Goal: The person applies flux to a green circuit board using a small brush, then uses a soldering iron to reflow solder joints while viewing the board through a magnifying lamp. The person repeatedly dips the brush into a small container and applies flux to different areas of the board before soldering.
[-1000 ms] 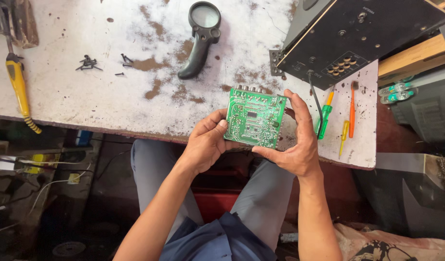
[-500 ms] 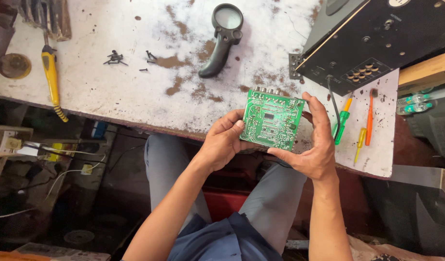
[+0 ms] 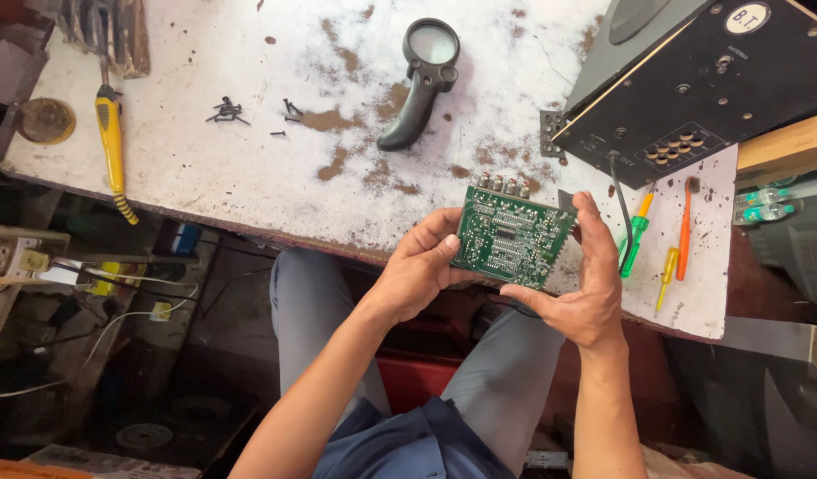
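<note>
1. Two hands hold one green circuit board just above the near edge of the worn white bench. The left hand grips its left edge and the right hand clasps its right side and lower corner.
2. Holding it by the edges, fingers off the solder side, seems wise.
3. Just right lie small screwdrivers.
4. Farther off sit a black magnifier, loose screws and a black chassis.

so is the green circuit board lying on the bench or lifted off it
Lifted off: the green circuit board is held at its edges by the left hand and right hand, above the bench edge.
</note>
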